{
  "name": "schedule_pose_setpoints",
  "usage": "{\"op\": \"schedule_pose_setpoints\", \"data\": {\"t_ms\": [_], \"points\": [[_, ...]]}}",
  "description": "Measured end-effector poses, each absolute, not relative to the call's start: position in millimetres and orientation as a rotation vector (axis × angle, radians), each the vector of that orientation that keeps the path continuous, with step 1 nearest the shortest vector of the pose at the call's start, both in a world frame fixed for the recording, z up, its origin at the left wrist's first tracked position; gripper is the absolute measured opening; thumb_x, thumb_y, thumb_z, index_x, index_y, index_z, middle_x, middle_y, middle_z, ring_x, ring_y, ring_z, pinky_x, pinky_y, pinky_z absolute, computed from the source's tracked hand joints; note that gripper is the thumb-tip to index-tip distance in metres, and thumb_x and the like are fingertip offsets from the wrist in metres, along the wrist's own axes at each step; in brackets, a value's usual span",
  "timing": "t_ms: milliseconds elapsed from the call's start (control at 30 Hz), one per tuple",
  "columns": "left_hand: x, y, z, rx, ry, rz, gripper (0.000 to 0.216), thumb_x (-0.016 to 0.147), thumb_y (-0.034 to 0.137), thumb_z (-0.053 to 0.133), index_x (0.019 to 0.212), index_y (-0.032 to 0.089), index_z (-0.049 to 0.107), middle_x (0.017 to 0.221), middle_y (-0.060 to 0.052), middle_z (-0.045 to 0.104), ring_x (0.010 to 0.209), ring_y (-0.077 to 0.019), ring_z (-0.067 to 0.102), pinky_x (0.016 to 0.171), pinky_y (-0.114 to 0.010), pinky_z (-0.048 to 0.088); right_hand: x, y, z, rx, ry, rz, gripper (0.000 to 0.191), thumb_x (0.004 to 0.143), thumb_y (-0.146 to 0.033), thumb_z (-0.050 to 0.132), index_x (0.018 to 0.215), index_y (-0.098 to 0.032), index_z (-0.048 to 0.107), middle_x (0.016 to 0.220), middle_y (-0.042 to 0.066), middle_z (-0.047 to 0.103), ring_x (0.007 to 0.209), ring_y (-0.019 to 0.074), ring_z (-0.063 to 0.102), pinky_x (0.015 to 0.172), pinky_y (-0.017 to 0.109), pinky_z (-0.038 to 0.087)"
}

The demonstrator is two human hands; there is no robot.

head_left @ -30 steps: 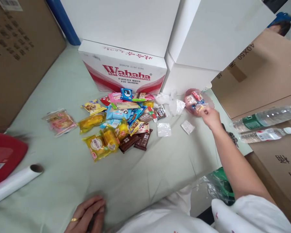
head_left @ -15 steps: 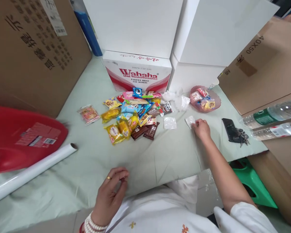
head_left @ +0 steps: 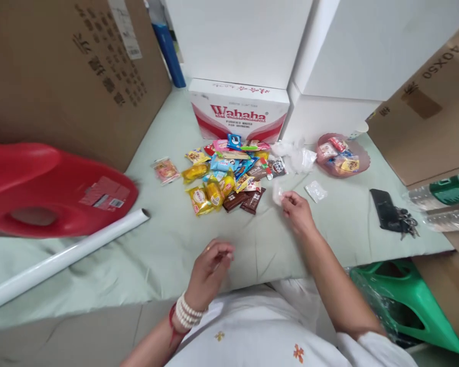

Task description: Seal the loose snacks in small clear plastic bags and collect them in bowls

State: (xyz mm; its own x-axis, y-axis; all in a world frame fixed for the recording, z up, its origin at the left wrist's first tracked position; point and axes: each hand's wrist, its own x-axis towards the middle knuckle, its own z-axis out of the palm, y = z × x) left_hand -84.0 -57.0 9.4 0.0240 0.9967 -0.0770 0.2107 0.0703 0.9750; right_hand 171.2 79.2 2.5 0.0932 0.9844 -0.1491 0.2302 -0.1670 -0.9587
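White packet point(head_left: 277, 193), pinched in nearly closed right fingers point(head_left: 291, 198), left fingers point(head_left: 218, 248) half-curled, empty

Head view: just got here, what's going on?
A person's right hand pinches a whitish plastic packet over the table; a similar flat packet lies beyond that hand. The left hand is half curled near the front edge; whether it holds anything can't be told. A heap of wrapped snacks lies in front of the Wahaha box, with crumpled clear bags between it and a pink bowl holding more wrapped pieces.
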Motion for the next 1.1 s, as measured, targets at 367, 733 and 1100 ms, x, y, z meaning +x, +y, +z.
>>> {"op": "schedule_pose_setpoints", "data": {"t_ms": [367,733,1100], "points": [[-33,13,-10,1.241,1.167,0.951,0.024,0.083,0.04,0.07,0.083,0.016,0.07,0.073,-0.001,0.063,0.069,-0.0141,0.054,0.067,-0.027,0.044,146,-6,17,-1.278,-0.565,1.732,0.036,0.065,-0.038,0.091,0.075,-0.018,0.063,0.063,-0.006,0.043,0.051,0.0047,0.026,0.038,0.015,0.018],[-50,-5,-2,0.743,1.028,0.827,0.051,0.072,0.064,0.077,0.074,0.017,0.058,0.061,0.004,0.052,0.052,-0.0069,0.039,0.052,-0.022,0.031,169,-22,22,-1.312,-0.584,1.116,0.034,0.082,-0.047,0.078,0.075,-0.022,0.056,0.073,-0.002,0.052,0.054,0.0081,0.04,0.042,0.02,0.03],[-56,-13,2,0.838,1.077,0.82,0.053,0.081,0.069,0.065,0.075,0.02,0.049,0.061,0.007,0.042,0.055,-0.0077,0.033,0.052,-0.022,0.027,140,-25,16,-1.337,-1.113,1.538,0.029,0.085,-0.051,0.077,0.081,-0.023,0.069,0.069,-0.001,0.055,0.061,0.0126,0.047,0.058,0.025,0.039]]}}
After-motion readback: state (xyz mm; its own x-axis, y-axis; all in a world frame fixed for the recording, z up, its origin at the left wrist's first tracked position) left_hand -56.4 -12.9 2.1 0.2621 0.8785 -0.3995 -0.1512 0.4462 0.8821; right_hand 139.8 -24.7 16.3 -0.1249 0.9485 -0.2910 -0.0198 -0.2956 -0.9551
